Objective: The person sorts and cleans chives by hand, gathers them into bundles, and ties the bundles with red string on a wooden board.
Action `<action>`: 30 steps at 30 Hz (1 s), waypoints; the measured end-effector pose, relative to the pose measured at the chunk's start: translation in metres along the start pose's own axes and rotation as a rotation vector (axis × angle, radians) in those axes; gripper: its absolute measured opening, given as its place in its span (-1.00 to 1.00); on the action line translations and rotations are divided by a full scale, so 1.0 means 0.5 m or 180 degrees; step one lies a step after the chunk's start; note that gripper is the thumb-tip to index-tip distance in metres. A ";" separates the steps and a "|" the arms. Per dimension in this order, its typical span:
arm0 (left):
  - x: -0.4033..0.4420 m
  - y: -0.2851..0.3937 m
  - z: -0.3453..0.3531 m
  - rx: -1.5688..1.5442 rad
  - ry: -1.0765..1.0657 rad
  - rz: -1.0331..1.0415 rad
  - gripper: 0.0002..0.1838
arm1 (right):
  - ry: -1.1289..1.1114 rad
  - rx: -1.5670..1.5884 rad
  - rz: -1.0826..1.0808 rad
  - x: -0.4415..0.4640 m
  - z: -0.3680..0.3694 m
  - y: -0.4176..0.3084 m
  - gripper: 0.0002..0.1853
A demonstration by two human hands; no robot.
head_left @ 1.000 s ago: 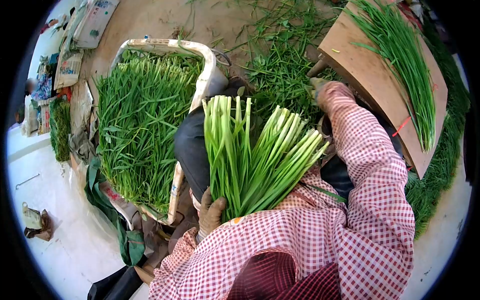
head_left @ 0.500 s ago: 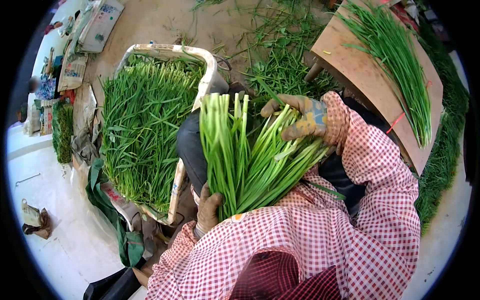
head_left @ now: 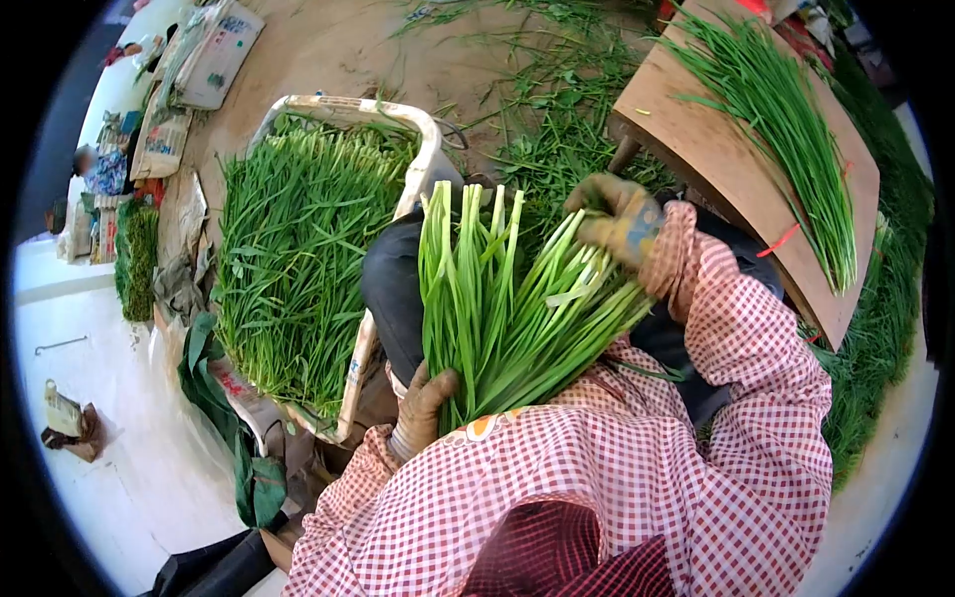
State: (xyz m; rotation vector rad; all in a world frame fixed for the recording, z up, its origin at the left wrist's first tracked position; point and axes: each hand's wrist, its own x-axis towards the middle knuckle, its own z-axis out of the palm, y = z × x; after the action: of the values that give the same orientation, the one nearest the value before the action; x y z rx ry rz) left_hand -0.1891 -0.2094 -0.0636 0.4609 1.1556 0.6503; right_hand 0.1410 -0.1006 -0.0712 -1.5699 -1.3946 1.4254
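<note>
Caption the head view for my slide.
Gloved left hand steadies green stalks on the lap while the right works at their pale ends, beside a heaped crate.

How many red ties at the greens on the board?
2: a longer tie at the left edge of the greens, a shorter tie at their right edge. More may be hidden.

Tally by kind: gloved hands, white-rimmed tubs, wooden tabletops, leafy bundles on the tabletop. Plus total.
Gloved hands: 2 (left hand, right hand)
White-rimmed tub: 1
Wooden tabletop: 1
Leafy bundle on tabletop: 1
Total: 5
</note>
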 end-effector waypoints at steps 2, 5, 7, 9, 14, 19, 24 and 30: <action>-0.003 0.007 0.005 -0.0002 0.0121 -0.0118 -0.24 | 0.0324 -0.0159 -0.0150 0.030 -0.032 0.016 -0.75; -0.010 0.014 0.017 -0.0253 0.0066 -0.0043 -0.26 | 0.0971 -0.1302 -0.0260 0.065 -0.114 -0.007 -0.75; -0.003 0.018 0.025 -0.0231 -0.0056 -0.0025 -0.28 | 0.1089 -0.1151 -0.0721 0.094 -0.153 -0.019 -0.68; -0.003 0.030 0.038 -0.0251 -0.0091 -0.0126 -0.33 | 0.0827 -0.2459 -0.1878 0.100 -0.133 -0.061 -0.66; 0.000 0.032 0.048 -0.0537 -0.0213 -0.0097 -0.35 | -0.1016 -0.3162 -0.0885 0.064 0.073 -0.147 -0.16; -0.011 0.034 0.046 -0.0490 -0.0128 -0.0140 -0.39 | -0.1670 -0.3071 -0.0602 0.107 0.098 -0.132 -0.11; -0.001 0.029 0.036 -0.0363 -0.0218 -0.0152 -0.35 | -0.1739 -0.3144 -0.1058 0.110 0.106 -0.101 -0.46; 0.021 -0.010 0.009 -0.0002 -0.0542 0.0143 -0.05 | -0.1003 0.0958 0.0812 0.173 0.147 0.051 -0.73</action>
State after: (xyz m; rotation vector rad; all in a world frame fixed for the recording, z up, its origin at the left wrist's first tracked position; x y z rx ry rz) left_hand -0.1808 -0.2057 -0.0724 0.5328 0.9863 0.6376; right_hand 0.0684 -0.0420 -0.1403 -1.4065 -1.1025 2.0037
